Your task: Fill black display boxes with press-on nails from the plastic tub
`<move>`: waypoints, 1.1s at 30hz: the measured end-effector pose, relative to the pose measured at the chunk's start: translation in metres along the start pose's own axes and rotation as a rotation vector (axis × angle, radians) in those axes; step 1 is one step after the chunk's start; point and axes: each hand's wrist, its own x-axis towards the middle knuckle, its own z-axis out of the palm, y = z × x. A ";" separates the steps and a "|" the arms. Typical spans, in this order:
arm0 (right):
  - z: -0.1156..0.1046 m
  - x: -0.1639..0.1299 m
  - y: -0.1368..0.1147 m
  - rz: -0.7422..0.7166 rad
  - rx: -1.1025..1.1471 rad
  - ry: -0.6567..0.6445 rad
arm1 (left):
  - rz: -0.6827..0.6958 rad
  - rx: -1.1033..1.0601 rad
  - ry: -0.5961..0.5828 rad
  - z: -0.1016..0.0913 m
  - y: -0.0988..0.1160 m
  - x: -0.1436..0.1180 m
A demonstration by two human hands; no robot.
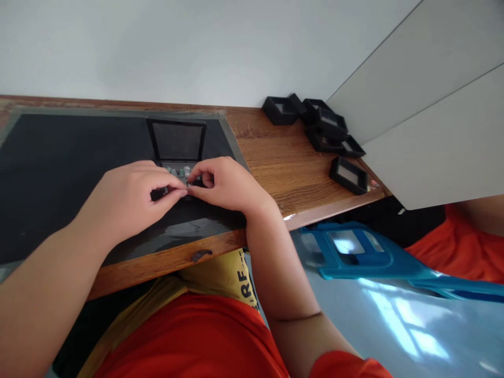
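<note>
A small black box (177, 142) stands on the dark mat with its clear-windowed lid raised. Several small pale green and whitish pieces, like stones, (181, 171) lie in its tray. My left hand (136, 197) reaches over the front left of the box, thumb and forefinger pinched together. From the right, my right hand (224, 181) meets it, also with thumb and forefinger closed. Both sets of fingertips come together at the tray's front edge. Whatever lies between them is too small and too covered to name. The fingers hide much of the tray.
The black mat (71, 157) covers the left of the wooden table (271, 163). Several black boxes (326, 123) are heaped at the right back, and a single one (348, 175) lies near the right edge. A blue plastic chair (354, 249) and another person's orange clothing (464, 247) are at right.
</note>
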 end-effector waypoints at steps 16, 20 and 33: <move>0.000 0.000 0.000 -0.002 -0.006 -0.008 | -0.038 0.022 -0.021 -0.012 -0.021 0.000; 0.000 0.000 0.000 -0.009 -0.011 -0.004 | -0.004 0.022 -0.038 -0.012 -0.020 0.001; 0.000 0.000 -0.002 -0.003 -0.008 0.021 | -0.080 0.039 -0.029 -0.003 -0.017 0.003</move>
